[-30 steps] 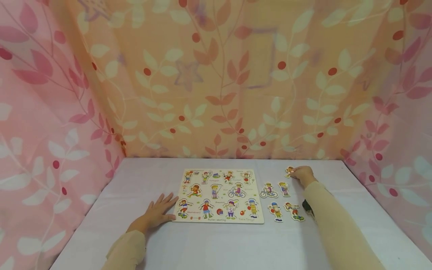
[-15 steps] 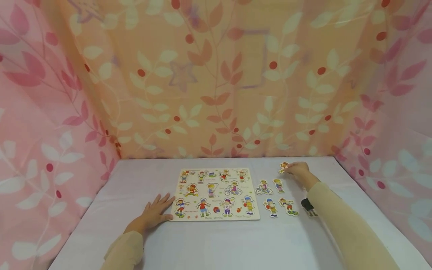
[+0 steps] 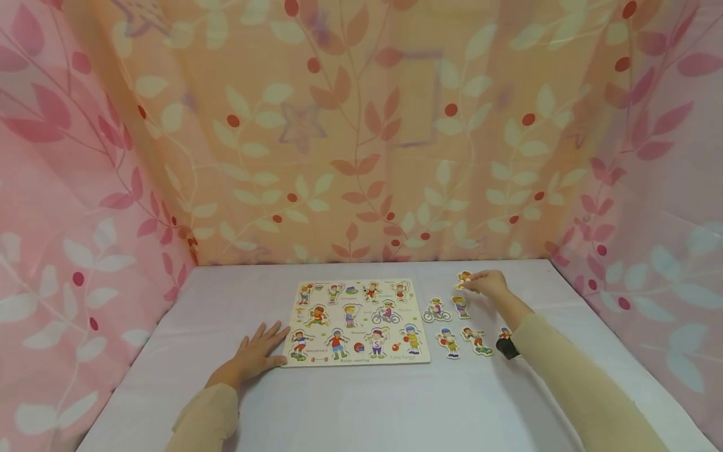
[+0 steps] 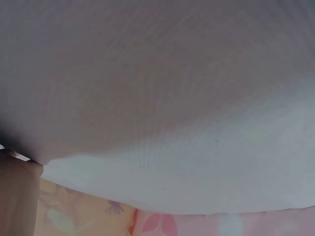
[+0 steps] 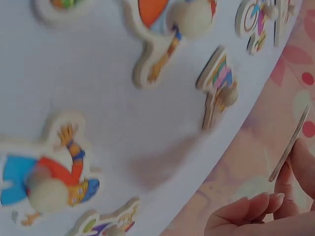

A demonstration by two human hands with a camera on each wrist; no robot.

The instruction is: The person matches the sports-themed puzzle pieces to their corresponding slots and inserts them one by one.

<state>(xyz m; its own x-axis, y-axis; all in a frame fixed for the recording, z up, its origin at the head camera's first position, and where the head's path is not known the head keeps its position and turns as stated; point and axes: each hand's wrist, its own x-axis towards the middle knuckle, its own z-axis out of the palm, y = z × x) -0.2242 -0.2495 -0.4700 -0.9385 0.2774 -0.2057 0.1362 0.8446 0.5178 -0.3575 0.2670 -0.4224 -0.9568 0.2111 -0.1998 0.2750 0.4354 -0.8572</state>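
My right hand (image 3: 490, 287) pinches a small wooden puzzle piece (image 3: 462, 280), a running figure, near the table's back right. In the right wrist view the piece (image 5: 290, 143) shows edge-on between thumb and fingers, off the table. My left hand (image 3: 257, 353) rests flat on the table, fingers spread, its fingertips and thumb at the left edge of the puzzle board (image 3: 333, 320). Printed sports figures cover the board. Right of it lie loose pieces: a cyclist (image 3: 436, 312), a golfer (image 3: 460, 307), a blue-capped player (image 3: 449, 343) and a skateboarder (image 3: 476, 342).
Another piece (image 3: 504, 333) is partly hidden by a dark object (image 3: 507, 346) at my right sleeve. Round knobs (image 5: 47, 195) stand on the loose pieces. White cloth (image 3: 350, 402) covers the table, with floral curtains (image 3: 361, 125) at the back and sides.
My right hand, with the runner piece pinched in it, has shifted slightly left relative to the loose pieces. My left hand stays at the board's edge. The head view has turned a little.
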